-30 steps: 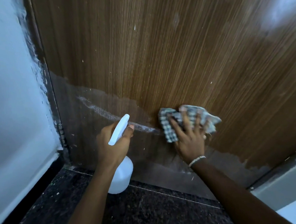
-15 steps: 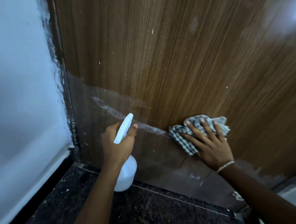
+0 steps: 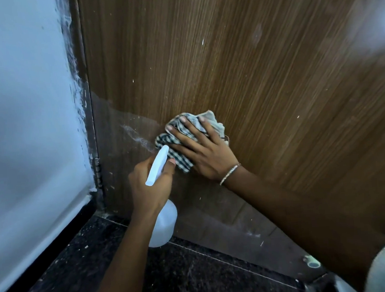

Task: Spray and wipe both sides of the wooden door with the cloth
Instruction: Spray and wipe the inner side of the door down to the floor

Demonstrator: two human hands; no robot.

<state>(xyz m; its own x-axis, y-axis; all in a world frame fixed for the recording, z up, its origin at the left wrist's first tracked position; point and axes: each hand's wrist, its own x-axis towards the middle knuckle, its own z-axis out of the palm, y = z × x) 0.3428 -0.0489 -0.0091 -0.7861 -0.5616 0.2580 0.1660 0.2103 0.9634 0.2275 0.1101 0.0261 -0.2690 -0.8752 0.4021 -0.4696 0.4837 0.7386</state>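
The wooden door [image 3: 239,75] stood rigid and upright, its lower band dull and streaked. Against it the checked cloth [image 3: 180,151], soft and bunched, probably best pinned under a flat palm, lay beneath the right hand [image 3: 205,151], fingers spread open. Just beside it, the left hand [image 3: 151,184] was closed around a light white spray bottle [image 3: 162,224], nozzle up.
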